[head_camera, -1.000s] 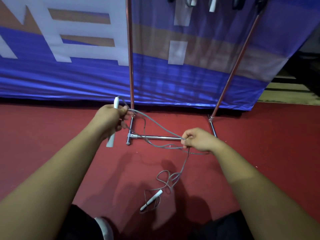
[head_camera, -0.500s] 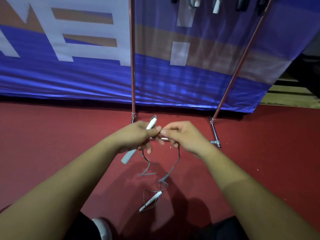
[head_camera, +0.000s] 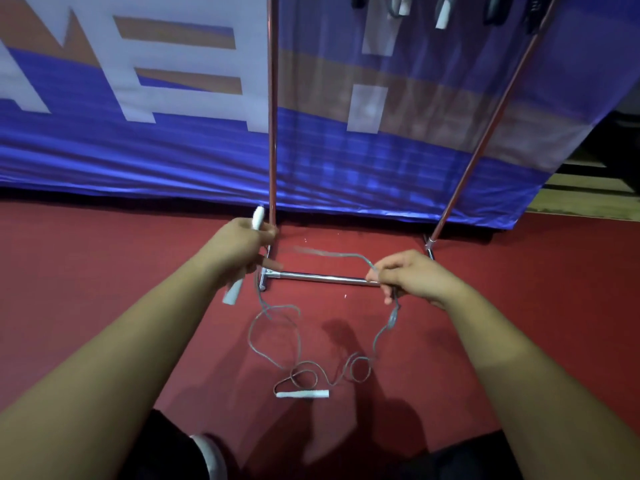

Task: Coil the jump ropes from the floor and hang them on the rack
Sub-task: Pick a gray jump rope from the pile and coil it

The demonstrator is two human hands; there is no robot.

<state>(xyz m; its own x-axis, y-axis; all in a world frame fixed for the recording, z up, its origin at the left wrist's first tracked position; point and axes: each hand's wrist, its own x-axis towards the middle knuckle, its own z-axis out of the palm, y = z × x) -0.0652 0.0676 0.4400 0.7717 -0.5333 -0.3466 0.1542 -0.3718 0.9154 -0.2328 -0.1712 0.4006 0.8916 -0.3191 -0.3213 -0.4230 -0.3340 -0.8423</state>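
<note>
The left hand (head_camera: 239, 247), at about ten o'clock from the middle of the view, is clenched around a white handle (head_camera: 232, 295) of a jump rope. The handle's two ends stick out above and below the fist. Just to the hand's two o'clock stands the rack (head_camera: 272, 133), with its left upright in front of a blue banner (head_camera: 138, 150) and its low crossbar on the red floor (head_camera: 104, 289).

From the left hand the grey cord (head_camera: 393, 317) runs toward three o'clock, slightly blurred, to the right hand (head_camera: 412, 275). It also drops in a slack loop toward six o'clock. There, loose curls lie on the floor, ending at the second handle (head_camera: 302, 394), which lies flat. At seven o'clock from that handle a shoe (head_camera: 211, 455) shows at the bottom edge.

The right hand, at about three o'clock and over the crossbar's right end, pinches the cord between curled fingers and thumb. At one o'clock, along the top edge, other ropes (head_camera: 441, 15) hang from the rack.
</note>
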